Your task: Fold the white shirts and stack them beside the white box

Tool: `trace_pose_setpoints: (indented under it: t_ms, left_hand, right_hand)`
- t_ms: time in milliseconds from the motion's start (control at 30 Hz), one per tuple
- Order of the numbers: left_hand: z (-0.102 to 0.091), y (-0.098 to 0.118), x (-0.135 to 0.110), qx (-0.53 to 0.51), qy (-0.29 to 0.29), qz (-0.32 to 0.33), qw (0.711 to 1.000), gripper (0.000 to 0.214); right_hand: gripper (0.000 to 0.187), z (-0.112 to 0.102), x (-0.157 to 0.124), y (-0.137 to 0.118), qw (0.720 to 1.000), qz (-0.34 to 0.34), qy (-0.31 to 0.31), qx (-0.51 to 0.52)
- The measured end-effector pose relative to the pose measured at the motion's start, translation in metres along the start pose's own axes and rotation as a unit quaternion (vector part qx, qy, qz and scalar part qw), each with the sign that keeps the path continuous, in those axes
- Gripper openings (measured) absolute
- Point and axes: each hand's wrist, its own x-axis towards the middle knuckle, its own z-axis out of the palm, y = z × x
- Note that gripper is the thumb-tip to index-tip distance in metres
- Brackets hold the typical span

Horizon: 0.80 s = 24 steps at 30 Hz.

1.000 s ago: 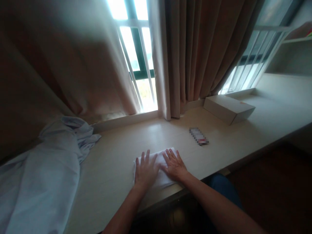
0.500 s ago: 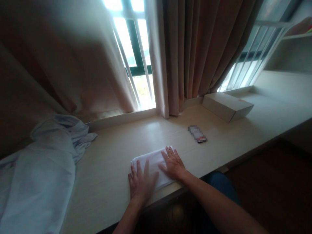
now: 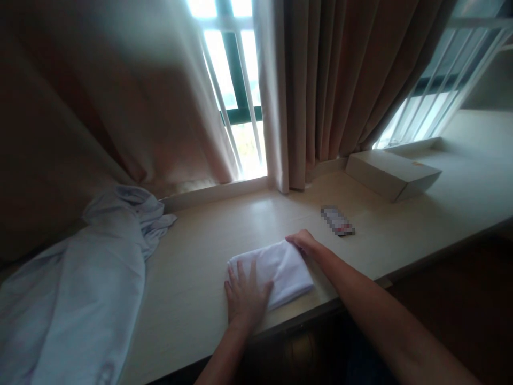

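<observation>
A white cloth, folded into a flat rectangle, lies near the front edge of the pale desk. On its left part my left hand rests flat with the fingers spread. My right hand is at the cloth's far right corner, its fingers closed on the edge there; the fingertips are partly hidden. Wrinkles run across the top of the cloth close to that corner.
Loose white fabric is heaped at the left. A blurred-out flat item lies right of the cloth, and a white box stands farther back by the curtain. A barred window is behind the desk.
My right hand has gone from lying flat on the cloth to gripping its far right corner. My left hand stays spread on the left part. The whole view has shifted slightly.
</observation>
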Motion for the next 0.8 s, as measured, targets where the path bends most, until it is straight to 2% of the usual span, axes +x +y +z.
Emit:
trace_pose_setpoints:
  t_ms: [200,367,467,633,800]
  left_hand:
    - [0.003,-0.001,0.0,0.001,0.009,0.006,1.0,0.077]
    - [0.002,0.002,0.001,0.003,0.005,-0.002,1.0,0.077]
    - [0.002,0.002,0.002,0.007,0.005,-0.004,1.0,0.078]
    - [0.004,0.002,0.001,0.018,0.011,0.003,1.0,0.076]
    - [0.003,0.003,0.001,0.031,0.02,0.002,0.999,0.077]
  right_hand:
    - [0.019,0.003,-0.002,0.006,0.994,0.011,-0.034,0.101]
    - [0.017,-0.004,-0.011,0.007,0.991,0.006,-0.069,0.118]
    - [0.023,-0.015,-0.025,0.013,0.986,-0.005,-0.121,0.115]
    - [0.044,-0.041,-0.066,0.032,0.969,-0.087,-0.224,0.049]
    - [0.042,-0.048,-0.102,0.036,0.957,-0.176,-0.229,0.008]
